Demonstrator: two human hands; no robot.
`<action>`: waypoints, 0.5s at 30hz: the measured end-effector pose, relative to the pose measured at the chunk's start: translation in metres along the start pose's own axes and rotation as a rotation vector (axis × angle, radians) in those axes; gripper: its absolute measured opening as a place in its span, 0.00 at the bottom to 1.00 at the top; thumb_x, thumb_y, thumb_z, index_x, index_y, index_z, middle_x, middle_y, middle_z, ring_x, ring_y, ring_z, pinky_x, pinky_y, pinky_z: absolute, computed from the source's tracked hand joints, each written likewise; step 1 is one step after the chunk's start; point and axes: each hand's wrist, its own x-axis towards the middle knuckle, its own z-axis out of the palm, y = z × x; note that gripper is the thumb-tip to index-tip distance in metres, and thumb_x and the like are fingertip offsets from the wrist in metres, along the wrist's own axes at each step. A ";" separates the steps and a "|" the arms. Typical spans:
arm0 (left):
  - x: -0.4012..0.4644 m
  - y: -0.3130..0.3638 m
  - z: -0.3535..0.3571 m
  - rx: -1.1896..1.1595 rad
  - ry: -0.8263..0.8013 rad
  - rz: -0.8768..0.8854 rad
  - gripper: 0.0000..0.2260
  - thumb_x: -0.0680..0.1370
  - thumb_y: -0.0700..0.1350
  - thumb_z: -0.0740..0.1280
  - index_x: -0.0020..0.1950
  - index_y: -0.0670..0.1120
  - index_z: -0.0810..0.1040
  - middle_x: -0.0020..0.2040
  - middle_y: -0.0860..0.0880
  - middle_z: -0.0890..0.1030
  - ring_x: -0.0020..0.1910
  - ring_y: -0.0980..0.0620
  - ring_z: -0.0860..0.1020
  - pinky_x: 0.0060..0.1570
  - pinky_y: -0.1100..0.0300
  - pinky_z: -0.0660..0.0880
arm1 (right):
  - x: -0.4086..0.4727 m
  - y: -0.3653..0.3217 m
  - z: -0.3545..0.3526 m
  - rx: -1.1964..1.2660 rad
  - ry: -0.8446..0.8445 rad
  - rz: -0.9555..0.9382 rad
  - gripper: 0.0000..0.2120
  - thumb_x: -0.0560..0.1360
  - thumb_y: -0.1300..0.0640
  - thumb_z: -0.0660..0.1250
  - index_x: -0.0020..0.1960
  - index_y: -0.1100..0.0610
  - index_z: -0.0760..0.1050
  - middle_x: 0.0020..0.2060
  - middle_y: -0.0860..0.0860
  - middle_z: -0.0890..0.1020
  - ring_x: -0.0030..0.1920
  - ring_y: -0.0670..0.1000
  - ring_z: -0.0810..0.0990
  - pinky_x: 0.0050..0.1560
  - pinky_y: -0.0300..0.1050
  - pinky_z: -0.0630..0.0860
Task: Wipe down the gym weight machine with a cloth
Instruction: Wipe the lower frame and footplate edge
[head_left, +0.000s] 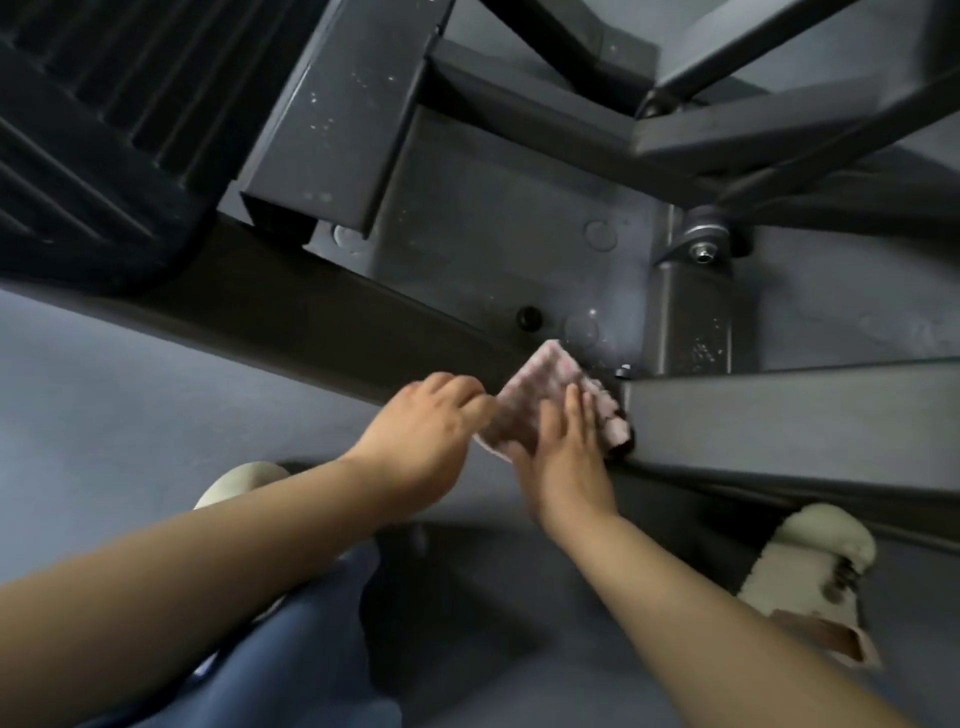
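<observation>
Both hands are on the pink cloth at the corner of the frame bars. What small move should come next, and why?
Probably slide the cloth right along the horizontal bar. The right hand lies flat on the cloth, the left hand pinches its edge, and the cloth sits at the bar's left end, near the speckled upright post.

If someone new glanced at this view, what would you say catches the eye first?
Near the centre, a pale pink checked cloth lies against the dark grey metal frame of the weight machine, the right hand pressing it flat while the left hand pinches its edge. White specks dot the frame's upper box section.
</observation>
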 end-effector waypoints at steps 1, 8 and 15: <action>-0.002 -0.006 -0.003 0.064 0.030 -0.003 0.20 0.68 0.44 0.54 0.53 0.44 0.80 0.50 0.45 0.80 0.46 0.42 0.80 0.42 0.53 0.78 | 0.003 -0.015 0.003 0.042 0.084 -0.023 0.38 0.65 0.49 0.76 0.67 0.61 0.62 0.67 0.71 0.66 0.69 0.70 0.65 0.65 0.65 0.68; -0.012 -0.017 -0.011 0.284 0.023 -0.030 0.23 0.68 0.45 0.53 0.56 0.42 0.80 0.55 0.40 0.80 0.52 0.39 0.80 0.51 0.49 0.77 | 0.011 -0.030 0.017 -0.108 0.119 -0.144 0.50 0.56 0.45 0.81 0.70 0.52 0.58 0.58 0.67 0.77 0.59 0.67 0.77 0.53 0.61 0.76; -0.017 -0.012 -0.008 0.338 0.016 0.014 0.23 0.61 0.38 0.68 0.57 0.40 0.81 0.56 0.38 0.80 0.53 0.38 0.79 0.53 0.49 0.75 | 0.007 0.048 0.003 -0.487 0.009 -0.159 0.27 0.78 0.58 0.48 0.77 0.57 0.54 0.68 0.74 0.62 0.70 0.71 0.62 0.69 0.66 0.37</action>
